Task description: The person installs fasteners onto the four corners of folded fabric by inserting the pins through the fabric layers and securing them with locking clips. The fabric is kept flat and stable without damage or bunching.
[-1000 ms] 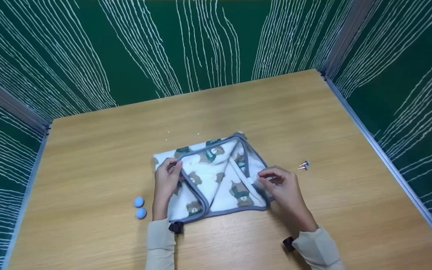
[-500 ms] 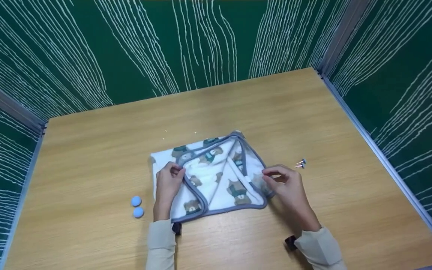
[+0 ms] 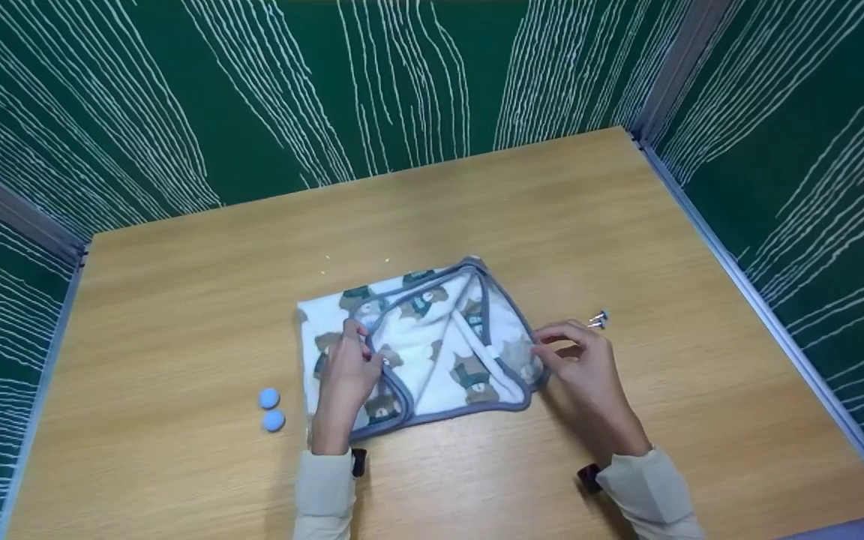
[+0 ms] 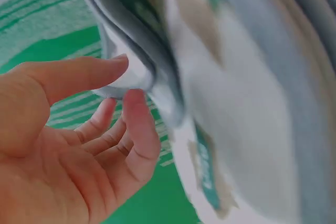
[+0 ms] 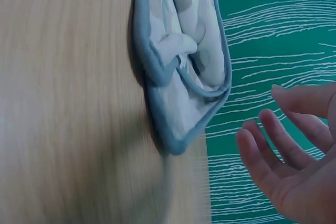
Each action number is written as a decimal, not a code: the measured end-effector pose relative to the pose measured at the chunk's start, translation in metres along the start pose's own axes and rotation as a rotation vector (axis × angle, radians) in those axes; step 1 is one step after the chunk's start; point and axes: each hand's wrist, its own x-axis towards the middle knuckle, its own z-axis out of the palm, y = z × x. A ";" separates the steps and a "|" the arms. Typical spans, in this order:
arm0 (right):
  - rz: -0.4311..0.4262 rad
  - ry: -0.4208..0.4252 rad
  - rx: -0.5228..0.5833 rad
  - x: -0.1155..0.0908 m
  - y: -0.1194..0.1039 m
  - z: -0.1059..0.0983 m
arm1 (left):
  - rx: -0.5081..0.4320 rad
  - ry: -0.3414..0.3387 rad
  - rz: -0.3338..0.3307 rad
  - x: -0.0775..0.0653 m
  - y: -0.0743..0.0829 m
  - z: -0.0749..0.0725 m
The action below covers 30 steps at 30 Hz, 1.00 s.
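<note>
A folded white baby blanket (image 3: 432, 330) with a bear print and grey-blue edging lies on the table, its layers folded over one another. Over its left part is my left hand (image 3: 349, 371). In the left wrist view, the thumb and forefinger of that hand (image 4: 89, 145) are spread apart right at the blanket's grey edging (image 4: 168, 77). My right hand (image 3: 586, 367) hovers at the blanket's right corner. The right wrist view has this hand (image 5: 294, 156) with loosely bent fingers, a gap between them and the blanket (image 5: 184, 98).
Two light blue round pieces (image 3: 271, 409) sit on the wooden table (image 3: 177, 315) left of the blanket. Two small metal pieces with blue heads (image 3: 598, 320) lie beyond my right hand. Tiny white bits (image 3: 327, 258) dot the table behind the blanket. Green white-streaked walls (image 3: 267, 97) enclose the table.
My left hand has shifted slightly right over the blanket, off the folded edge it was touching. My right hand has drawn outward to the right, away from the white inner fold.
</note>
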 end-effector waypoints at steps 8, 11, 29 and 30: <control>0.042 -0.016 -0.098 0.000 0.001 -0.012 | -0.001 -0.083 0.208 -0.014 0.026 0.007; 0.044 -0.019 -0.111 -0.001 0.003 -0.015 | 0.031 -0.173 0.295 -0.020 0.034 0.012; -0.047 0.011 -0.196 0.003 0.018 -0.035 | 0.053 -0.421 0.411 -0.039 0.066 0.037; -0.044 0.007 -0.205 0.003 0.019 -0.037 | 0.059 -0.421 0.418 -0.040 0.067 0.039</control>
